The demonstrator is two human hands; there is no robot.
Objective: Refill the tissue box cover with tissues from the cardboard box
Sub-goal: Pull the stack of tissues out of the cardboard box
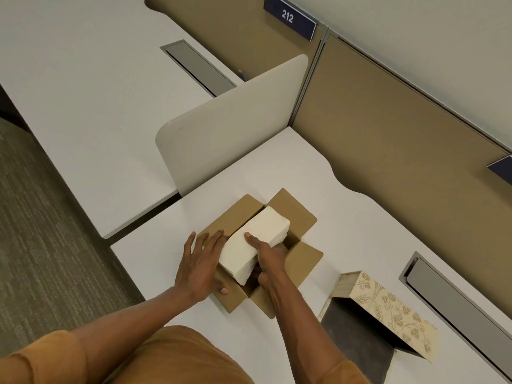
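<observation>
White surface (346,217) fills mid-frame; tan partition wall behind, sign "212" (289,16) at top. Cardboard box (302,259) sits centre, flaps splayed open. Tissue box cover (393,309), floral cream, lies tilted on its side at lower right, dark hollow interior facing the camera, well apart from the carton. Tissue stack (257,242), white, tilted, partly out of the carton. Right hand (267,253) clamped on the stack's near side, thumb on top. Left hand (201,261) spread flat, fingers apart, pressing the carton's left flap and touching the stack's edge.

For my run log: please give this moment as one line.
right hand: grips tissue stack | left hand: on cardboard box | tissue box cover: open, empty
</observation>
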